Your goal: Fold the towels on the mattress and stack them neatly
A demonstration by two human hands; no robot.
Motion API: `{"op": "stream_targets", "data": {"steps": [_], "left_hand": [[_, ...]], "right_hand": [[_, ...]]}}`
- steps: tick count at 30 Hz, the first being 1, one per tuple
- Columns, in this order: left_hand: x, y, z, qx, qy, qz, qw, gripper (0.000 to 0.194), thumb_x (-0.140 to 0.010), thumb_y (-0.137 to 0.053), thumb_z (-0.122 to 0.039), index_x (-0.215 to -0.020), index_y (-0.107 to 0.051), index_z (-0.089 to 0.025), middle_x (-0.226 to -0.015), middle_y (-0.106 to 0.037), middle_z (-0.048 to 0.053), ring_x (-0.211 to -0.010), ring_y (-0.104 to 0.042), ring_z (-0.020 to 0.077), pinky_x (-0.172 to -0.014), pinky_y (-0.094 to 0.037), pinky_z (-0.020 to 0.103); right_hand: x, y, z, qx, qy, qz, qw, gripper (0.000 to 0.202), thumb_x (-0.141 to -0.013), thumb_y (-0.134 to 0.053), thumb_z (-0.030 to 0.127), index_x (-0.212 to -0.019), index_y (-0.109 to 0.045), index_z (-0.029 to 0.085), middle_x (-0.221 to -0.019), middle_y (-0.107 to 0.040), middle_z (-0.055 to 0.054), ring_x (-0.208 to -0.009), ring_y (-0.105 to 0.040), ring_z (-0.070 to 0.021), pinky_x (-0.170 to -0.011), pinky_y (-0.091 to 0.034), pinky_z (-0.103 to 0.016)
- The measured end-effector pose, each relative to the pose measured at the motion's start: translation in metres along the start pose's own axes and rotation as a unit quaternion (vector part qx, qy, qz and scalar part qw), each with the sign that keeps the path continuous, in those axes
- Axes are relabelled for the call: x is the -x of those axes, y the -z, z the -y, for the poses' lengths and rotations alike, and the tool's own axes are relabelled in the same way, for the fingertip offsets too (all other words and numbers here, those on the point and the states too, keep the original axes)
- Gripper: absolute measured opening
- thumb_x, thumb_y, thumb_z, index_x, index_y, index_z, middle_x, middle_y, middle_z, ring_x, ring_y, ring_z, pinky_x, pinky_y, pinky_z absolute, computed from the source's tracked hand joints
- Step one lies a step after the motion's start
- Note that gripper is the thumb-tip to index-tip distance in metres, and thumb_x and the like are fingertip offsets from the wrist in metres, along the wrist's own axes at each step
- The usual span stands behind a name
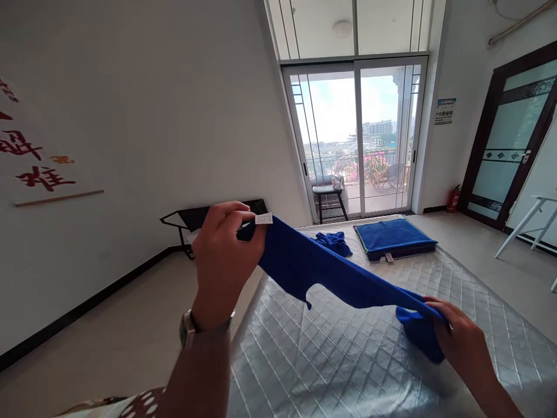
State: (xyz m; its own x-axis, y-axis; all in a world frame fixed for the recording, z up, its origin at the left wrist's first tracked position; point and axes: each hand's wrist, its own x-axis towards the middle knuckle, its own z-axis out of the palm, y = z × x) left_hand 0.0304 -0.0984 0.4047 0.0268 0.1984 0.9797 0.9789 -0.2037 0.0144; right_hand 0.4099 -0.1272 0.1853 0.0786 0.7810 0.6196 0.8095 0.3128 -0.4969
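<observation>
A blue towel [335,273] is stretched in the air between my two hands, sloping down to the right. My left hand [230,247], with a watch on its wrist, pinches the upper left corner beside a small white label [263,219]. Lower down, my right hand [463,334] is closed around the other end, and part of the cloth hangs below its fingers. Beneath the towel lies a silvery quilted mattress [313,354]. Farther back on it are a crumpled blue cloth [335,242] and a flat stack of folded blue towels [395,235].
Beyond the mattress are a sliding glass door [359,139] and a dark stool [328,194]. A black folding rack [195,220] stands by the left wall. To the right are a fire extinguisher [454,198], a dark-framed door [507,151] and a white-legged table [522,229].
</observation>
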Motion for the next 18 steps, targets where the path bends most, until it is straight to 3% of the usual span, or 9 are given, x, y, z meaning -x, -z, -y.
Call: {"op": "stream_targets", "data": {"steps": [6, 10, 12, 15, 18], "left_hand": [[-0.002, 0.019, 0.03, -0.018, 0.092, 0.008, 0.996, 0.026, -0.083, -0.063, -0.045, -0.077, -0.069, -0.02, -0.074, -0.068, -0.002, -0.071, -0.064, 0.0145, -0.069, -0.047, 0.026], [0.011, 0.035, 0.056, -0.005, 0.23, 0.06, 0.971, 0.033, -0.07, -0.063, -0.053, -0.079, -0.073, -0.023, -0.073, -0.068, -0.001, -0.071, -0.064, 0.016, -0.07, -0.045, 0.027], [0.02, 0.041, 0.069, 0.005, 0.304, 0.089, 0.948, 0.036, -0.062, -0.066, -0.055, -0.079, -0.073, -0.024, -0.068, -0.066, -0.003, -0.068, -0.062, 0.016, -0.064, -0.044, 0.026], [0.032, 0.044, 0.078, 0.008, 0.343, 0.132, 0.93, 0.035, -0.055, -0.067, -0.055, -0.074, -0.072, -0.026, -0.062, -0.064, -0.004, -0.063, -0.061, 0.0155, -0.059, -0.043, 0.024], [0.041, 0.042, 0.069, 0.026, 0.295, 0.187, 0.937, 0.032, -0.057, -0.063, -0.055, -0.07, -0.07, -0.027, -0.061, -0.064, -0.006, -0.059, -0.059, 0.013, -0.058, -0.044, 0.023]], "right_hand": [[-0.024, 0.059, -0.022, 0.134, 0.005, -0.027, 0.991, 0.05, -0.094, -0.033, 0.056, -0.086, -0.072, 0.026, -0.093, -0.074, -0.009, -0.072, -0.069, -0.025, -0.053, -0.052, -0.036], [-0.034, 0.097, -0.047, 0.169, -0.02, -0.013, 0.985, 0.063, -0.092, -0.027, 0.066, -0.08, -0.074, 0.026, -0.089, -0.074, -0.009, -0.06, -0.065, -0.0225, -0.044, -0.048, -0.033], [-0.031, 0.106, -0.061, 0.146, -0.023, 0.002, 0.989, 0.063, -0.091, -0.029, 0.07, -0.076, -0.074, 0.028, -0.089, -0.074, -0.007, -0.055, -0.065, -0.0209, -0.041, -0.047, -0.032], [-0.017, 0.091, -0.063, 0.069, -0.005, 0.074, 0.995, 0.051, -0.092, -0.038, 0.065, -0.082, -0.074, 0.031, -0.091, -0.074, -0.004, -0.061, -0.068, -0.0207, -0.047, -0.054, -0.031], [0.0, 0.042, -0.041, -0.024, 0.049, 0.205, 0.977, 0.033, -0.097, -0.045, 0.051, -0.099, -0.073, 0.032, -0.103, -0.073, -0.004, -0.078, -0.071, -0.0206, -0.064, -0.06, -0.033]]}}
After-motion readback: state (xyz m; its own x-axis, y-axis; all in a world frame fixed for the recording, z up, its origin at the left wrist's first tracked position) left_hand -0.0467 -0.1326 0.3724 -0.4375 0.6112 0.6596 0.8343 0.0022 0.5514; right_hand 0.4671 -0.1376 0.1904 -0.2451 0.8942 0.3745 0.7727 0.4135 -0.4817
